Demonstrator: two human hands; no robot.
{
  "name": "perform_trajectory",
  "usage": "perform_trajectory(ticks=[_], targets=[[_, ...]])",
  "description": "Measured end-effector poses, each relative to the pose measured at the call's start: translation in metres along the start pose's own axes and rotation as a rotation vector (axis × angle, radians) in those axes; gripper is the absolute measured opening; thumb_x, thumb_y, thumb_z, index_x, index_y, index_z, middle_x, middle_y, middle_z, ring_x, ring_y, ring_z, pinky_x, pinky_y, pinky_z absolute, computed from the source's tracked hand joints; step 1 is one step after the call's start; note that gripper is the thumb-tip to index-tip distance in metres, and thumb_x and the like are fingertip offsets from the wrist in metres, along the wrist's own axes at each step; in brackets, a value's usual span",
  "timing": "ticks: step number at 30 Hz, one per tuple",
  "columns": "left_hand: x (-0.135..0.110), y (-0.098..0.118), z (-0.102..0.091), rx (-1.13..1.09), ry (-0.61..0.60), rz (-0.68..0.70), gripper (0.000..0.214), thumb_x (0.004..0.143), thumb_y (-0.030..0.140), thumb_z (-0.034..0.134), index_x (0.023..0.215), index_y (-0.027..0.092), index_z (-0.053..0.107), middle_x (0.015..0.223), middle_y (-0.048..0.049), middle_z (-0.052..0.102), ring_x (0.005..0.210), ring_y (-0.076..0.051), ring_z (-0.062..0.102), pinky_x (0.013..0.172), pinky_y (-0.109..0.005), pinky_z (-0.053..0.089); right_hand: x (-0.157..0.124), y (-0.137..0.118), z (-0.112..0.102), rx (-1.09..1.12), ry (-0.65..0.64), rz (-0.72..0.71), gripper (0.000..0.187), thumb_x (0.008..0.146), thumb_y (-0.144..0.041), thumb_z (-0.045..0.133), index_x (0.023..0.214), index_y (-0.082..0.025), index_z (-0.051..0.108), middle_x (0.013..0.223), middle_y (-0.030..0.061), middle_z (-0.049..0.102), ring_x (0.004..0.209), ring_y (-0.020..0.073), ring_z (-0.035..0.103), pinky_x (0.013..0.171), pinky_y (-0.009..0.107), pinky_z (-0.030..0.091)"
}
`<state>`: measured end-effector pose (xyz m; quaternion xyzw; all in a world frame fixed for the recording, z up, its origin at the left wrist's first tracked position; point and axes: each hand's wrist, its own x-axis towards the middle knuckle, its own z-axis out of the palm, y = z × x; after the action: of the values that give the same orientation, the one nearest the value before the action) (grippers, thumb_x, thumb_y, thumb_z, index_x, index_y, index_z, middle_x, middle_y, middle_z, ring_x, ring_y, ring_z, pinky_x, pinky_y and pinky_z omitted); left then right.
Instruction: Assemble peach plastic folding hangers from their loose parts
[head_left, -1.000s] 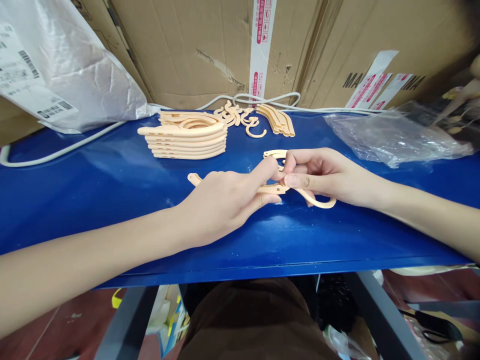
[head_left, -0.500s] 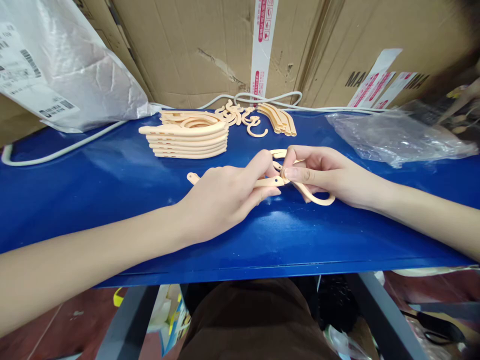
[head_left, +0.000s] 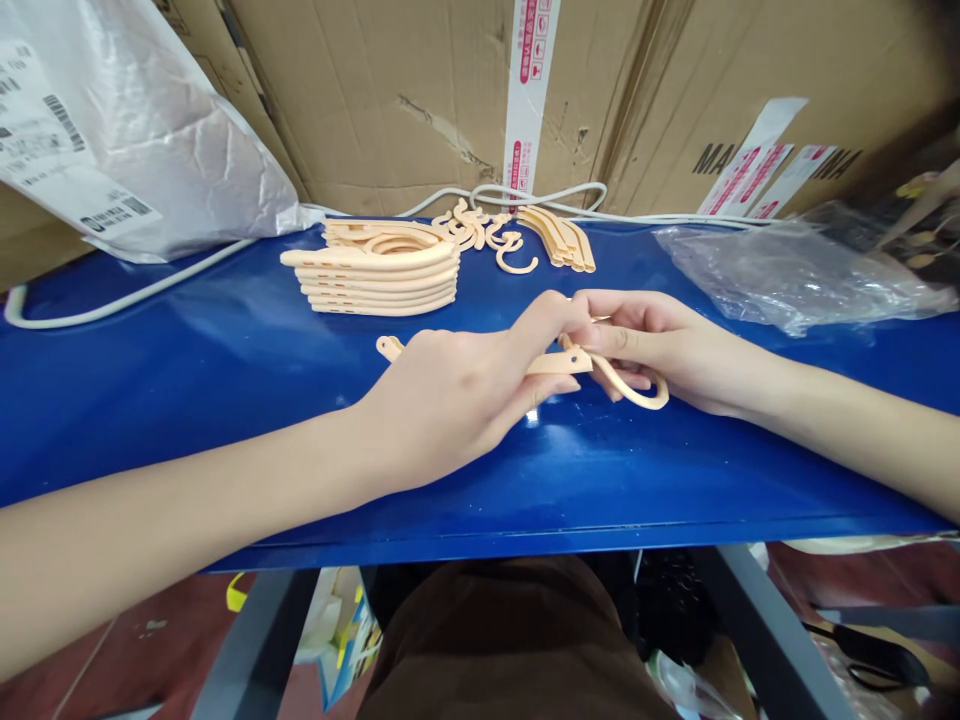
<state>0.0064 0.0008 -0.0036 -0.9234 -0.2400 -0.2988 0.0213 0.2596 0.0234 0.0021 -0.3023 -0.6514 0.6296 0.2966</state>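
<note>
My left hand [head_left: 461, 390] is closed around a peach-coloured plastic hanger arm [head_left: 556, 363] with a small hole near its right end. The arm's other end, also holed, sticks out beyond my knuckles on the left. In my right hand [head_left: 660, 332] I pinch a matching hanger hook [head_left: 637, 398], its curve hanging below my fingers. Hook and arm meet between my fingertips, where the fingers hide how they join. My left index finger presses against the right fingertips. Both hands are above the blue tabletop [head_left: 465, 490].
A stack of hanger pieces [head_left: 379, 275] stands at the back left. Behind it lie several loose hooks [head_left: 517, 258] and curved hanger arms [head_left: 559, 240]. Clear plastic bags [head_left: 802, 270] lie right, a white parcel bag [head_left: 150, 130] left. A cable [head_left: 135, 312] runs before cardboard boxes [head_left: 420, 90].
My left hand has shifted slightly right with the hanger arm, and its index finger now covers the join. The hook has barely moved in my right hand.
</note>
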Motion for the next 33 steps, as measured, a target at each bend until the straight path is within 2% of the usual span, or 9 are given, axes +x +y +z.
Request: perform_trajectory(ticks=[5,9,12,14,19,24,26,29,33], targets=[[-0.002,-0.001,-0.001,0.022,-0.007,0.031,0.024,0.124,0.024,0.050,0.139,0.013,0.064,0.107,-0.0006,0.091,0.063,-0.010,0.076,0.054,-0.021,0.046,0.001,-0.002,-0.002,-0.017,0.004,0.031,0.048,0.098,-0.060,0.092,0.099,-0.020,0.065,0.060,-0.0074,0.067,0.046,0.0038,0.044,0.045,0.019,0.030],[-0.001,-0.003,-0.003,0.007,-0.006,0.044,0.026,0.124,0.024,0.048,0.136,0.014,0.068,0.101,0.0000,0.090,0.060,-0.009,0.074,0.057,-0.021,0.048,-0.001,-0.001,-0.003,-0.038,-0.020,0.035,0.053,0.095,-0.065,0.092,0.099,-0.020,0.065,0.064,-0.0052,0.072,0.048,0.0049,0.050,0.046,0.019,0.035],[-0.001,-0.002,-0.003,-0.030,-0.018,0.040,0.029,0.124,0.024,0.048,0.141,0.021,0.071,0.114,0.0012,0.090,0.085,-0.013,0.086,0.065,-0.022,0.052,-0.001,-0.001,-0.004,-0.050,-0.028,0.021,0.054,0.093,-0.067,0.094,0.098,-0.021,0.065,0.066,-0.0043,0.074,0.051,0.0066,0.057,0.049,0.020,0.042],[-0.002,-0.003,0.001,-0.051,-0.025,0.038,0.030,0.124,0.025,0.048,0.142,0.026,0.072,0.127,0.0013,0.089,0.097,-0.015,0.087,0.069,-0.024,0.055,0.000,-0.001,-0.003,-0.053,-0.042,0.020,0.055,0.091,-0.068,0.094,0.097,-0.022,0.065,0.066,-0.0044,0.074,0.052,0.0078,0.061,0.051,0.020,0.046],[-0.005,-0.005,0.008,-0.054,0.111,0.059,0.037,0.127,0.033,0.040,0.146,0.029,0.072,0.127,0.0018,0.087,0.084,-0.011,0.083,0.058,-0.026,0.047,0.000,-0.003,-0.001,-0.022,-0.083,0.011,0.054,0.095,-0.067,0.091,0.098,-0.022,0.064,0.068,-0.0039,0.077,0.055,0.0095,0.067,0.054,0.021,0.052],[-0.002,-0.006,-0.002,-0.147,-0.003,0.019,0.030,0.122,0.022,0.055,0.148,0.017,0.069,0.140,-0.0046,0.085,0.120,-0.014,0.084,0.086,-0.019,0.060,-0.001,-0.002,-0.001,-0.008,-0.114,0.034,0.052,0.099,-0.065,0.089,0.105,-0.022,0.059,0.073,-0.0021,0.083,0.057,0.0128,0.077,0.053,0.020,0.055],[0.000,-0.006,-0.005,-0.156,0.004,0.022,0.028,0.122,0.023,0.055,0.145,0.017,0.070,0.144,-0.0052,0.084,0.122,-0.014,0.083,0.090,-0.019,0.061,-0.001,-0.002,-0.002,-0.017,-0.120,0.028,0.050,0.099,-0.062,0.090,0.104,-0.022,0.059,0.070,-0.0033,0.082,0.053,0.0122,0.075,0.051,0.019,0.055],[0.000,-0.007,-0.004,-0.153,0.009,0.024,0.028,0.123,0.027,0.054,0.145,0.018,0.070,0.148,-0.0057,0.082,0.125,-0.015,0.082,0.090,-0.021,0.060,-0.001,-0.003,-0.004,-0.052,-0.123,0.032,0.049,0.098,-0.059,0.092,0.103,-0.023,0.059,0.063,-0.0061,0.077,0.041,0.0099,0.066,0.041,0.017,0.045],[0.001,-0.008,-0.002,-0.185,-0.001,-0.027,0.028,0.123,0.025,0.052,0.142,0.018,0.072,0.139,-0.0053,0.085,0.119,-0.015,0.082,0.096,-0.023,0.060,-0.005,-0.006,-0.001,-0.095,-0.086,0.073,0.049,0.095,-0.057,0.095,0.103,-0.023,0.060,0.061,-0.0067,0.074,0.035,0.0085,0.058,0.037,0.017,0.043]])
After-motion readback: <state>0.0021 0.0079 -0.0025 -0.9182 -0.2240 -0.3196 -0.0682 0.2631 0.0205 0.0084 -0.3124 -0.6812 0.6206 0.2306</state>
